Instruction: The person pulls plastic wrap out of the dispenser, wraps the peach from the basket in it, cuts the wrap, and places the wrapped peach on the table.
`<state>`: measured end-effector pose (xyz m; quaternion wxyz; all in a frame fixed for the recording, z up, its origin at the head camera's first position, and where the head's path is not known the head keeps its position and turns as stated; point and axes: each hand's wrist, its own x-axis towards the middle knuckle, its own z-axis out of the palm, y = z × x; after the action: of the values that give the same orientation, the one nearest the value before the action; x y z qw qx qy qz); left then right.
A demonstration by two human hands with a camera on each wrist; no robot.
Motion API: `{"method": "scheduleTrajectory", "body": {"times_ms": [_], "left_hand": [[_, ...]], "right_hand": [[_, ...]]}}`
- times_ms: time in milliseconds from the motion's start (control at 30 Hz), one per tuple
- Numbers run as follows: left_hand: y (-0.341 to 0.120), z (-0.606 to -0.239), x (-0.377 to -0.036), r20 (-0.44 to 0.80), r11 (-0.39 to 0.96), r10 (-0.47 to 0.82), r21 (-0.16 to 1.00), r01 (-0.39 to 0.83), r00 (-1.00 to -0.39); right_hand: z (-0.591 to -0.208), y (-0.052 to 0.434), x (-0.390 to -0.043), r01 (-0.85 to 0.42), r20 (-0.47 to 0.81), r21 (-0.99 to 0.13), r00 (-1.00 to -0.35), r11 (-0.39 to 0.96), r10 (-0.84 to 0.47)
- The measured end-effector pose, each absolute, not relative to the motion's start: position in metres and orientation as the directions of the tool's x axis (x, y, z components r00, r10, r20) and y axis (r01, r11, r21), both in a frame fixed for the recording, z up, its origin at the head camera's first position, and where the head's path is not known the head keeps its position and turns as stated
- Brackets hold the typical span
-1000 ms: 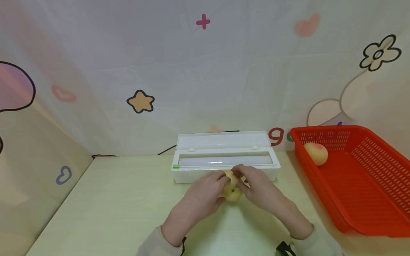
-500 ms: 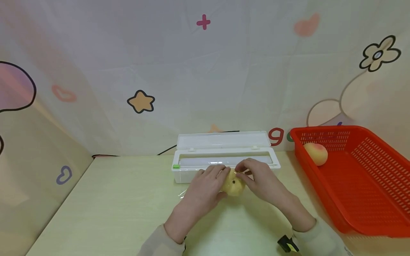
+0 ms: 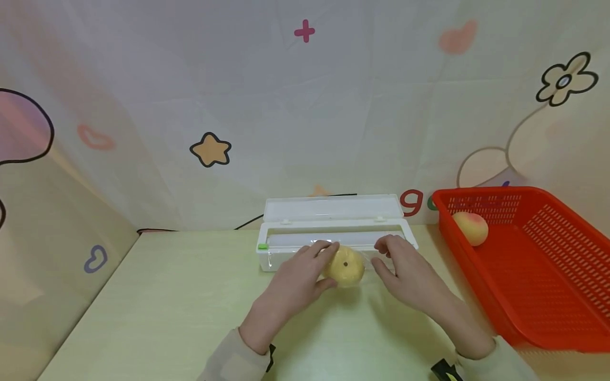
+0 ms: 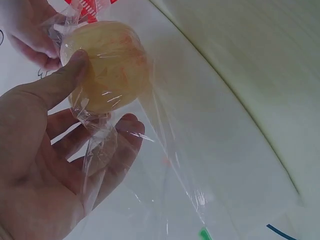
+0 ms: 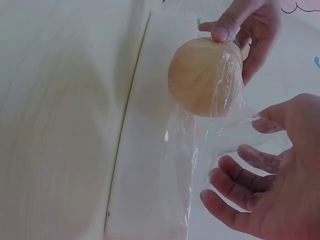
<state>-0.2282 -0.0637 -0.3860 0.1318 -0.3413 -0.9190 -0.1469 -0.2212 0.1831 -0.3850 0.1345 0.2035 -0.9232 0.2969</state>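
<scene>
A pale yellow peach (image 3: 347, 268) is partly covered in clear cling film (image 5: 232, 125), held up in front of the white film dispenser. My left hand (image 3: 300, 275) grips it from the left side, thumb against its skin in the left wrist view and fingers behind. To the right of the fruit is my right hand (image 3: 412, 278), its thumb and fingers spread apart, with a stretched piece of film running up to the fingertips. More film hangs from the peach past the left palm. The dispenser (image 3: 274, 260) stands with its lid (image 3: 333, 208) up and a film roll (image 3: 333, 239) inside.
A red plastic basket (image 3: 538, 296) stands on the right of the table (image 3: 157, 307), with a second peach (image 3: 471, 229) against its left wall. Behind everything hangs a printed cloth (image 3: 267, 106). A green slider (image 3: 262, 247) sits at the dispenser's left end.
The right hand has drawn away from the peach to the right, its fingers spreading. My left hand still holds the peach, which has risen slightly and shows more of its surface.
</scene>
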Motion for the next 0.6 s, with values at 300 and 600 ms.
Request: {"method": "scheduleTrajectory", "body": {"times_ms": [300,600], "left_hand": [[-0.066,-0.383,-0.229,0.317,0.738,0.586,0.17,0.653,-0.746],[-0.066,-0.382,-0.229,0.313,0.739,0.593,0.154,0.655,-0.742]], "right_hand": [[-0.392,0.195,-0.222,-0.372,0.358,-0.587,-0.916,0.719,-0.181],[-0.399,0.2,-0.226,-0.309,0.36,-0.673,-0.931,0.672,-0.068]]}}
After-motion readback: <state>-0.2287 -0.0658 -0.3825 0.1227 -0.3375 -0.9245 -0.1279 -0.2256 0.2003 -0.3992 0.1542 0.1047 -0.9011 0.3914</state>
